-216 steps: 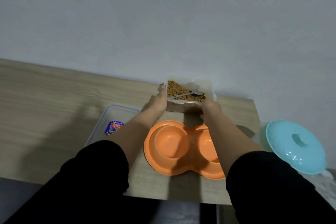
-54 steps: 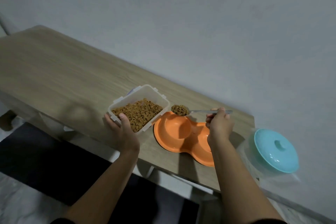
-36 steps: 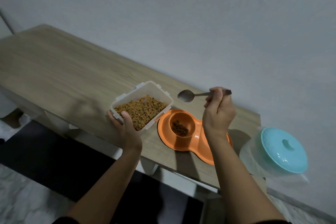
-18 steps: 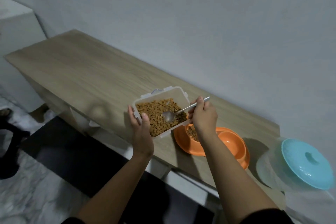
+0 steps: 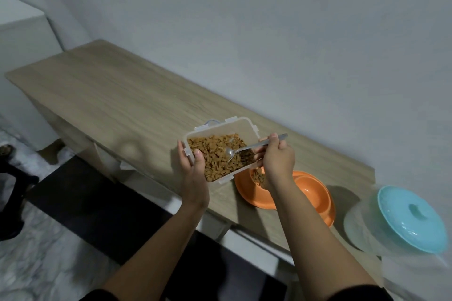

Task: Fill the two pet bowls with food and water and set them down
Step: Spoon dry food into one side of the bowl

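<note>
Right hand grips spoon, bowl end toward 8 o'clock in kibble; left hand clasps container; orange double bowl at 4 o'clock.

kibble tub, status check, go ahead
Left hand steadies kibble tub. Right hand dips spoon in. Orange double bowl: one side partly filled. Nothing blocking.

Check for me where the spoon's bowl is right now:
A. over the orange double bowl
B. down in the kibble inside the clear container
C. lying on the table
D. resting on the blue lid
B: the right hand holds the spoon by its handle, and its bowl sits in the kibble inside the clear container, which the left hand grips.
</note>
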### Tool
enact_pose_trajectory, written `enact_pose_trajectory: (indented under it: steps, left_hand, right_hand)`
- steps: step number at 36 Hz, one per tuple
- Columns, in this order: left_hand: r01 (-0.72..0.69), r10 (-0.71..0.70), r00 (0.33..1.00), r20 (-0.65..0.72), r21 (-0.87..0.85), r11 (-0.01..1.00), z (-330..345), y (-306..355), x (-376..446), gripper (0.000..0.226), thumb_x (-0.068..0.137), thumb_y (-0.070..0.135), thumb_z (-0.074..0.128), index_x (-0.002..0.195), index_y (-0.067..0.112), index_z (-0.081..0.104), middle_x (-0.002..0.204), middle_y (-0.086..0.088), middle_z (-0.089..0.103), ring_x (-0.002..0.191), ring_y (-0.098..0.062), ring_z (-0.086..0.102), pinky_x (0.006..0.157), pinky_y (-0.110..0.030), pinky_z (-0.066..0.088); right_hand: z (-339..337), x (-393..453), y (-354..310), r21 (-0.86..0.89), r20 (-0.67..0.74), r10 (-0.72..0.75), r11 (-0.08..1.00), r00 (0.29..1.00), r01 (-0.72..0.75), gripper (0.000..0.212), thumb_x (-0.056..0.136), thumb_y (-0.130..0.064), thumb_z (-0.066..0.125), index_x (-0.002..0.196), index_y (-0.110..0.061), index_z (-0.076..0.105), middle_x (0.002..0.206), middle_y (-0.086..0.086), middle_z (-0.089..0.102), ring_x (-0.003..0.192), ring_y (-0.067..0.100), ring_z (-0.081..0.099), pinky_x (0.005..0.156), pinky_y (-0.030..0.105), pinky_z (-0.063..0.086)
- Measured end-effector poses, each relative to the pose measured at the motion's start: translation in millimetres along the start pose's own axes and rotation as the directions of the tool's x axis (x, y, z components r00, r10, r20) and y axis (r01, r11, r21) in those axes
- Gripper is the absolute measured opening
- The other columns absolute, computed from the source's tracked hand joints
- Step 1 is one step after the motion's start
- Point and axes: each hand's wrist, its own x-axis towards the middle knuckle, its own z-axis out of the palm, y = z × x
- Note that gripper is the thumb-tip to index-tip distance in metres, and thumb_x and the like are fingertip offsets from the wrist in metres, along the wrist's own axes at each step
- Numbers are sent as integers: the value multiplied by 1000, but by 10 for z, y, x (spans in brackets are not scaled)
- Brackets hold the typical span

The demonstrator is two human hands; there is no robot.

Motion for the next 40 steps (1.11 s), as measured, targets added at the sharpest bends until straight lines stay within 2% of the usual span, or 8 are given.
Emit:
enact_pose_trajectory:
  steps: [11,18,22,26,28,33,37,40]
  left_hand:
    - [-44,56,987,-148,85,995,-100,-263,153,54,80,76,40,131,66,26,149,-5,34,132,-24,46,106,-51,44]
    - [-21,41,974,-222,94,995,-113,-503,337,49,79,77,43,126,66,34,145,-8,41,131,-26,47,105,-52,43]
    - [5,14,981,-194,97,995,22,-372,246,79,82,74,28,152,39,17,159,-4,23,146,-25,26,119,-45,26]
    - [-17,37,962,-272,75,997,-12,-425,311,44,81,66,37,125,67,33,147,-7,40,132,-27,47,108,-50,42]
    - [-39,64,957,-281,95,995,-50,-506,372,32,83,60,40,112,74,37,140,-8,46,124,-25,54,102,-50,47]
    - [-44,55,961,-270,48,998,-10,-492,367,51,82,63,43,131,56,34,143,-10,42,125,-25,53,101,-48,49]
    - [-14,20,967,-254,25,1000,2,-523,384,68,80,64,41,143,43,26,148,-11,35,127,-27,51,99,-48,50]
    - [-18,26,970,-242,34,999,-18,-511,382,64,80,65,42,139,46,29,150,-10,33,132,-26,46,104,-49,46]
  right_hand:
    - [-156,57,-93,178,-113,57,983,992,-36,32,103,-23,36,78,-12,52,59,6,58,41,11,50,39,21,38]
    - [-372,132,-152,233,-191,51,972,980,-5,30,103,-21,34,77,-15,48,61,7,56,47,14,47,39,20,37]
    - [-536,185,-132,268,-262,74,963,962,-2,30,103,-22,35,76,-15,48,61,7,55,47,15,47,37,19,36]
    - [-679,208,-76,212,-376,57,977,925,26,35,102,-24,35,71,-16,47,59,6,57,47,16,48,47,26,39]
    - [-724,219,-8,122,-435,16,992,900,42,38,102,-26,34,68,-16,48,58,4,58,48,18,51,52,34,43]
    - [-761,244,285,-281,-361,-288,940,887,191,32,101,-31,35,85,-14,58,63,-2,62,64,26,66,69,49,55]
    - [-726,175,408,-537,-94,-608,698,788,474,36,96,-28,38,86,-5,64,73,9,67,71,30,65,65,34,47]
    - [-675,131,315,-480,-147,-684,681,715,553,40,97,-32,36,88,-5,64,72,9,67,67,26,65,63,37,50]
